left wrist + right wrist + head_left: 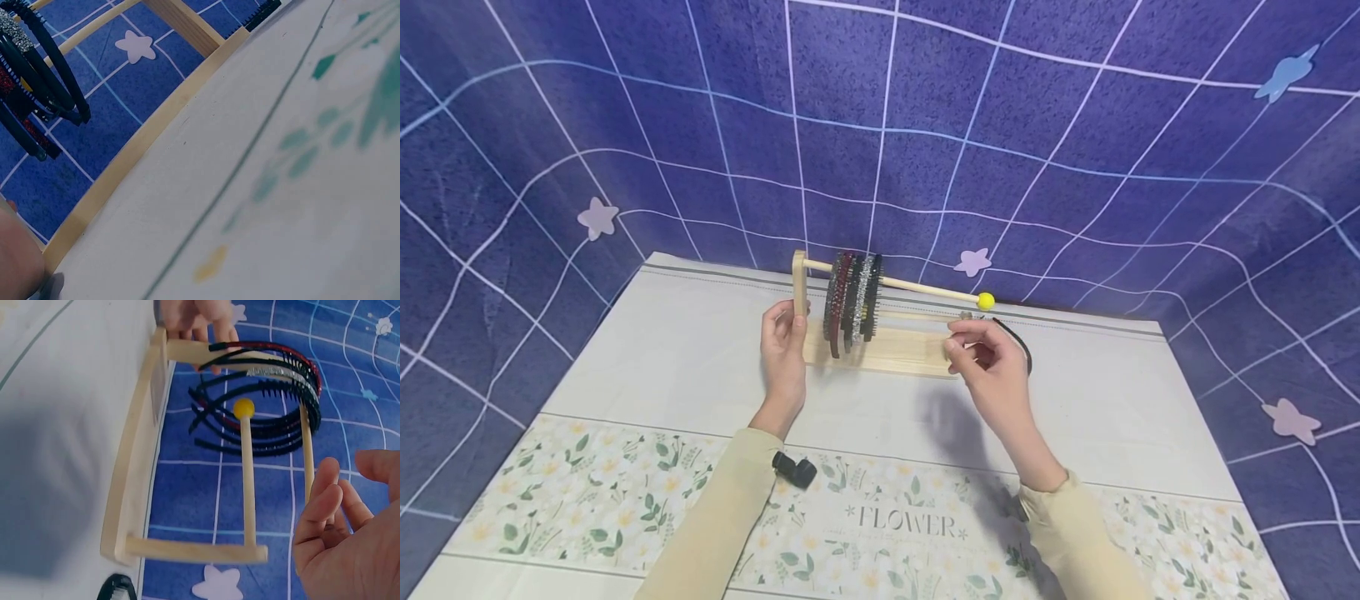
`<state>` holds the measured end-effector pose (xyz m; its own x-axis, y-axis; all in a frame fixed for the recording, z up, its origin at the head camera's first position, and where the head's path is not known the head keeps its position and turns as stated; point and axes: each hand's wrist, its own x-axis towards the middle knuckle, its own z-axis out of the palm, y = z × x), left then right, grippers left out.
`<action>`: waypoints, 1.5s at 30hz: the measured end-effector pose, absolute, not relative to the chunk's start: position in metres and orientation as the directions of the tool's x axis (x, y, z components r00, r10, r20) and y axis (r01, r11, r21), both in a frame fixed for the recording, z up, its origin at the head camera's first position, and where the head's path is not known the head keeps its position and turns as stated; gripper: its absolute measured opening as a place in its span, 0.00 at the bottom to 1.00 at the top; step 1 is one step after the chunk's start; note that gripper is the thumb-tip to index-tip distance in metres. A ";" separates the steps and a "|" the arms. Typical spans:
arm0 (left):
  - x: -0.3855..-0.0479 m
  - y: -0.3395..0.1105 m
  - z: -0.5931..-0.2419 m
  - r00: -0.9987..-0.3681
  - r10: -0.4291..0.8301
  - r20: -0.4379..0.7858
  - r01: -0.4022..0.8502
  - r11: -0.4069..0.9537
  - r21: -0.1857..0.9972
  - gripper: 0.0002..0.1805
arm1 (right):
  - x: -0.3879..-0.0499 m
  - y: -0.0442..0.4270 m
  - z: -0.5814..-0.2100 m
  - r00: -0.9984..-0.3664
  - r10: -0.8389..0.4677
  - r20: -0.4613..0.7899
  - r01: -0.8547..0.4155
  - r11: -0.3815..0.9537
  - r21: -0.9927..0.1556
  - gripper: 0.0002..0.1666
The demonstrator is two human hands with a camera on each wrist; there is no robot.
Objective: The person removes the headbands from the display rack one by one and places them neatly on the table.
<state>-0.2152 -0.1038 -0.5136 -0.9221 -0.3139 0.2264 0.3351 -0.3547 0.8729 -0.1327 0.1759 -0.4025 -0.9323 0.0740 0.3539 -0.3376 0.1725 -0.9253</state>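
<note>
A wooden headband stand (887,354) has two rods, each tipped with a yellow ball (985,302). Several headbands (853,304), black, dark red and silvery glittered, hang bunched on its upper rod toward the left end. My left hand (784,342) grips the tall left upright (800,283), thumb in front and fingers behind. Near the stand's right end is my right hand (996,358), its fingers loosely bent. Thumb and fingertips stand apart in the right wrist view, where the right hand (350,531) holds nothing and hides the end of the upper rod (307,450).
A black headband (1021,343) lies on the table to the right of the stand, partly behind my right hand. The white table cover (700,367) has a flowered band in front. Blue gridded cloth (850,108) with stars rises behind and at both sides.
</note>
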 end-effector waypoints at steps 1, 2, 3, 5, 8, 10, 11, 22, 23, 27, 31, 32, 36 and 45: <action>-0.215 -0.104 -0.513 -0.922 -0.314 0.227 0.335 -0.355 0.873 0.13 | -0.133 0.173 -0.402 -0.934 0.069 0.350 -0.334 0.168 -0.927 0.14; -0.215 -0.104 -0.513 -0.922 -0.312 0.227 0.335 -0.354 0.873 0.13 | -0.134 0.171 -0.403 -0.937 0.065 0.344 -0.330 0.165 -0.929 0.15; -0.215 -0.104 -0.513 -0.922 -0.312 0.228 0.336 -0.354 0.873 0.14 | -0.135 0.169 -0.403 -0.939 0.061 0.340 -0.326 0.165 -0.931 0.14; -0.214 -0.104 -0.513 -0.922 -0.313 0.230 0.338 -0.354 0.872 0.14 | -0.137 0.164 -0.402 -0.943 0.051 0.328 -0.316 0.165 -0.934 0.14; -0.214 -0.104 -0.513 -0.921 -0.311 0.236 0.344 -0.359 0.868 0.14 | -0.139 0.157 -0.403 -0.952 0.043 0.302 -0.292 0.163 -0.942 0.14; -0.215 -0.104 -0.513 -0.920 -0.311 0.239 0.347 -0.363 0.865 0.14 | -0.140 0.153 -0.403 -0.958 0.039 0.284 -0.274 0.161 -0.948 0.14; -0.215 -0.104 -0.514 -0.920 -0.312 0.239 0.347 -0.362 0.865 0.13 | -0.141 0.151 -0.404 -0.961 0.038 0.274 -0.265 0.157 -0.951 0.14; -0.215 -0.104 -0.515 -0.921 -0.314 0.229 0.338 -0.352 0.873 0.13 | -0.150 0.128 -0.406 -0.978 0.027 0.205 -0.203 0.075 -0.976 0.16; -0.215 -0.104 -0.515 -0.921 -0.315 0.230 0.338 -0.350 0.874 0.13 | -0.151 0.126 -0.406 -0.979 0.025 0.204 -0.202 0.065 -0.977 0.16; -0.216 -0.104 -0.514 -0.919 -0.319 0.231 0.339 -0.344 0.876 0.13 | -0.155 0.118 -0.406 -0.979 0.021 0.202 -0.201 0.036 -0.979 0.18; -0.215 -0.104 -0.513 -0.923 -0.314 0.221 0.328 -0.344 0.880 0.13 | -0.159 0.111 -0.406 -0.981 0.021 0.191 -0.190 0.014 -0.982 0.20; -0.215 -0.104 -0.513 -0.925 -0.311 0.217 0.322 -0.342 0.883 0.13 | -0.160 0.109 -0.407 -0.982 0.019 0.188 -0.188 0.015 -0.982 0.20; -0.213 -0.105 -0.512 -0.932 -0.298 0.207 0.302 -0.321 0.897 0.14 | -0.163 0.103 -0.406 -0.984 0.000 0.178 -0.178 0.008 -0.984 0.21; -0.214 -0.105 -0.514 -0.926 -0.313 0.209 0.313 -0.332 0.890 0.14 | -0.170 0.092 -0.404 -0.989 0.008 0.150 -0.150 -0.007 -0.989 0.25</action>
